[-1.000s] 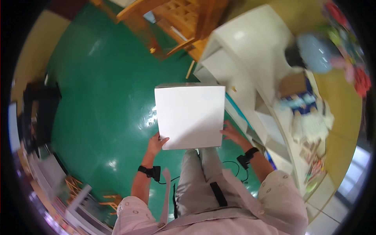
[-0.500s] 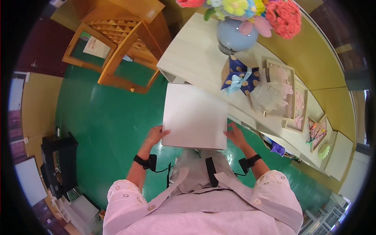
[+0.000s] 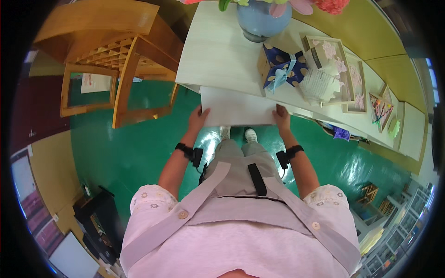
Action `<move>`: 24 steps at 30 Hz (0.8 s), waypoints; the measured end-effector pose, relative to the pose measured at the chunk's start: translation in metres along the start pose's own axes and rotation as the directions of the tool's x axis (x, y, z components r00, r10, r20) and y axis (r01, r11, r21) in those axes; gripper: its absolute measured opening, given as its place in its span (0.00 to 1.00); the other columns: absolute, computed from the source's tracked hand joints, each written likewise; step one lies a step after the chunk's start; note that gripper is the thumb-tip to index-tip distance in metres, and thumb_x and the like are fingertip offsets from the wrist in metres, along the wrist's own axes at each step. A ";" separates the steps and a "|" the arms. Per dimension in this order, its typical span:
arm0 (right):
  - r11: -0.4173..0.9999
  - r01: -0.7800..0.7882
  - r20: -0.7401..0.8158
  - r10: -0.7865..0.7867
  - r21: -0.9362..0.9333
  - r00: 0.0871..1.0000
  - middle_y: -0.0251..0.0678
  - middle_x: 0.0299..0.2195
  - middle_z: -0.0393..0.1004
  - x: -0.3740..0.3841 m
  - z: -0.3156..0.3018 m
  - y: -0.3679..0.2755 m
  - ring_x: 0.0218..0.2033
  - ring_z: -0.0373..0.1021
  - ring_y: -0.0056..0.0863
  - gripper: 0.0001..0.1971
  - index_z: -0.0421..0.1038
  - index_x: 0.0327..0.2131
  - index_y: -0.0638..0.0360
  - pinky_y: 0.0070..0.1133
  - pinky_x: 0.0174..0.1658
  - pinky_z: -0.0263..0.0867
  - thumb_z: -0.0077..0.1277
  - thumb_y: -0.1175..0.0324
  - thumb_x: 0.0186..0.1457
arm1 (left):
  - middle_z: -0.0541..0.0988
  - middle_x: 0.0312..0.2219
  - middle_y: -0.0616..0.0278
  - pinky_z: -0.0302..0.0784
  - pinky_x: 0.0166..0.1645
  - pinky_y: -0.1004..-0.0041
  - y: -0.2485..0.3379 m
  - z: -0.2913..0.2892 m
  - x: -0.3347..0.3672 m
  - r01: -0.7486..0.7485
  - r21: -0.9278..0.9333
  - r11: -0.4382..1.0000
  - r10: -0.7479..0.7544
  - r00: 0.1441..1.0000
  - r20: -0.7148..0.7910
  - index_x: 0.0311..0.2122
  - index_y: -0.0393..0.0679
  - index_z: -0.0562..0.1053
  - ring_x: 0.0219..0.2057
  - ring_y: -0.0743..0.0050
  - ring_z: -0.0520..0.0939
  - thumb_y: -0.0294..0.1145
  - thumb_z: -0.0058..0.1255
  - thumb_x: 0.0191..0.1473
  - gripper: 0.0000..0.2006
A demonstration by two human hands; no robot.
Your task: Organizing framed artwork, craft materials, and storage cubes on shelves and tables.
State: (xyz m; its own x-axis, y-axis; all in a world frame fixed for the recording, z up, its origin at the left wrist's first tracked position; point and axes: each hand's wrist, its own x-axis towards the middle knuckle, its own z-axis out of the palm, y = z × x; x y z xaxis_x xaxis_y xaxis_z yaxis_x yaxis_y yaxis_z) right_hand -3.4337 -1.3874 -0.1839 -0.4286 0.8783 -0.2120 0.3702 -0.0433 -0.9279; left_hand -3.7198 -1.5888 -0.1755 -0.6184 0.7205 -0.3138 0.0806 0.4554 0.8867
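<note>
A white, square, flat-topped piece (image 3: pixel 238 110), a box or a board, is held level between my two hands in front of the pale cabinet (image 3: pixel 218 51). Its far part is hidden beneath the cabinet's top. My left hand (image 3: pixel 198 118) is closed on its left side edge, and my right hand (image 3: pixel 282 119) grips the right side edge near the front corner. Its thickness cannot be made out from above. Both wrists wear black straps with small devices.
On the cabinet top stand a blue vase (image 3: pixel 263 21) with crocheted flowers, a dark-blue dotted gift wrap (image 3: pixel 283 67) with a ribbon, and wooden trays (image 3: pixel 345 76). A wooden cabinet (image 3: pixel 118 60) with glazed doors hanging open is at the left. The floor (image 3: pixel 153 153) is green.
The white piece has moved away from me, and its far part has gone under the cabinet top. Both hands moved forward with it, still holding its sides. My shoes have come into view.
</note>
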 end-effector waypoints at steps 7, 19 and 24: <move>0.814 -0.562 -0.036 0.563 -0.149 0.825 0.40 0.38 0.68 0.012 0.004 0.025 0.35 0.69 0.33 0.31 0.56 0.47 0.65 0.22 0.37 0.64 0.42 0.47 0.49 | 0.67 0.44 0.51 0.65 0.43 0.68 0.021 0.035 0.080 0.261 -0.193 0.946 -0.280 0.957 -0.076 0.51 0.39 0.57 0.42 0.60 0.70 0.47 0.39 0.51 0.27; 0.582 -0.350 0.083 0.434 0.734 0.897 0.38 0.31 0.68 0.035 0.020 -0.036 0.34 0.66 0.29 0.08 0.65 0.34 0.62 0.22 0.40 0.64 0.39 0.74 0.49 | 0.66 0.42 0.59 0.65 0.40 0.63 0.027 0.039 0.105 0.198 -0.965 0.175 -0.400 0.909 0.114 0.46 0.42 0.58 0.40 0.63 0.70 0.44 0.33 0.54 0.20; 0.752 -0.564 0.367 0.445 0.342 0.817 0.35 0.32 0.71 0.009 -0.031 -0.029 0.35 0.67 0.23 0.12 0.67 0.36 0.60 0.16 0.37 0.61 0.40 0.66 0.51 | 0.72 0.23 0.69 0.66 0.30 0.72 0.008 0.001 0.082 0.228 -0.227 0.947 -0.087 0.860 0.502 0.30 0.45 0.69 0.26 0.77 0.72 0.39 0.35 0.52 0.12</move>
State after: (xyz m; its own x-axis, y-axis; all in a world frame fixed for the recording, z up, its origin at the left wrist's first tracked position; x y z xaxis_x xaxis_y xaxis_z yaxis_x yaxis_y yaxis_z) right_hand -3.4226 -1.3630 -0.1491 -0.4873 0.5235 -0.6989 0.2379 -0.6905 -0.6831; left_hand -3.7692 -1.5256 -0.1948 -0.1463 0.8432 -0.5174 -0.2426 0.4764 0.8451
